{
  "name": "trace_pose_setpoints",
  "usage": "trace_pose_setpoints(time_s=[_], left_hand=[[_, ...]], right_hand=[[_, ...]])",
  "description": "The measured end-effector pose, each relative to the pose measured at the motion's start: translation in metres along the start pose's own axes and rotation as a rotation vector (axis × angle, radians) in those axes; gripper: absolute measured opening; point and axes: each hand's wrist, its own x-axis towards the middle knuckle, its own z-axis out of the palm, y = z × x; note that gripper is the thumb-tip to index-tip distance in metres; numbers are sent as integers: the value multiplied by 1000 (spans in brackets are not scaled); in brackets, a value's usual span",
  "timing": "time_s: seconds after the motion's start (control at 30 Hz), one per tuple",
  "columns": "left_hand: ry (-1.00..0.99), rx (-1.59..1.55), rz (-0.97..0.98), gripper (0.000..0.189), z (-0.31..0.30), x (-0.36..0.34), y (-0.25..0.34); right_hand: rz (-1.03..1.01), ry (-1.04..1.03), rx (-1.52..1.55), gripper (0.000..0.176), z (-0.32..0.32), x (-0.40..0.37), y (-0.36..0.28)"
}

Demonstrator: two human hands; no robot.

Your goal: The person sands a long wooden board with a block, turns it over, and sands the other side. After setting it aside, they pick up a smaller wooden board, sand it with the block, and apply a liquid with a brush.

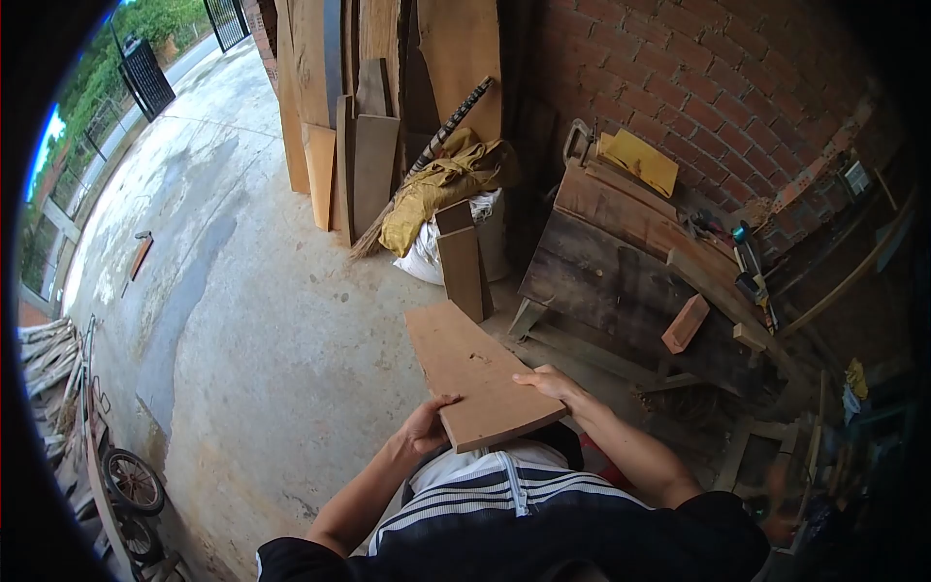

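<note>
A flat wooden board (480, 373), with a small dark mark near its middle, is held in front of my body. Its far end points away from me and a little to the left. My left hand (427, 424) grips the left edge near the closer end, thumb on top. On the right edge, my right hand (551, 384) is closed with its thumb over the upper face. The fingers under the board are hidden.
A dark wooden workbench (611, 281) stands at the right, with a reddish block (686, 324) on it. Ahead, planks (373, 160) lean upright beside a white sack (424, 257) under yellow cloth. Wheels (133, 481) lie at lower left. A tool (139, 260) rests on the concrete floor.
</note>
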Motion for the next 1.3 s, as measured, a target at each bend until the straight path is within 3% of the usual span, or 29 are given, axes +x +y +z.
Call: trace_pose_setpoints(time_s=[0.13,0.3,0.4,0.47,0.5,0.57,0.7,0.73,0.87,0.97,1.03,1.1,1.13,1.17,1.23,1.27,1.3], left_hand=[[44,-34,-62,55,-13,29,24],[98,-54,-118,56,-14,78,63],[168,-80,-226,48,-46,114,96],[-283,-467,-358,38,-75,139,119],[-267,-466,-368,38,-77,146,125],[48,-573,-242,32,-73,166,141],[135,-511,-216,28,-66,192,175],[39,-526,-221,27,-72,202,179],[118,-564,-243,28,-68,232,204],[184,-504,-244,29,-14,235,241],[186,-417,-254,35,-16,270,258],[193,-669,-418,40,-12,303,280],[210,-643,-383,43,-5,318,293],[186,-715,-425,42,-22,351,298],[250,-721,-384,41,-14,390,324],[228,-694,-387,36,-10,408,338],[190,-693,-404,36,-5,425,353]], right_hand=[[195,20,27,45,-4,37,-12],[269,8,152,43,-34,94,-26],[406,-103,573,48,-36,124,-32],[474,-146,762,51,-38,131,-76],[477,-167,902,53,-38,148,-79],[506,-93,966,55,-34,177,-95],[546,-35,1081,57,-40,217,-111],[573,-17,1149,57,-41,226,-114],[618,181,1056,55,-58,259,-149],[655,288,961,52,-82,299,-159],[641,365,945,51,-100,315,-174],[650,323,967,48,-122,339,-181],[671,294,978,45,-134,356,-184],[642,333,997,45,-139,369,-201],[621,649,911,44,-153,390,-225],[570,533,940,51,-165,404,-233],[522,599,914,50,-167,412,-255]])
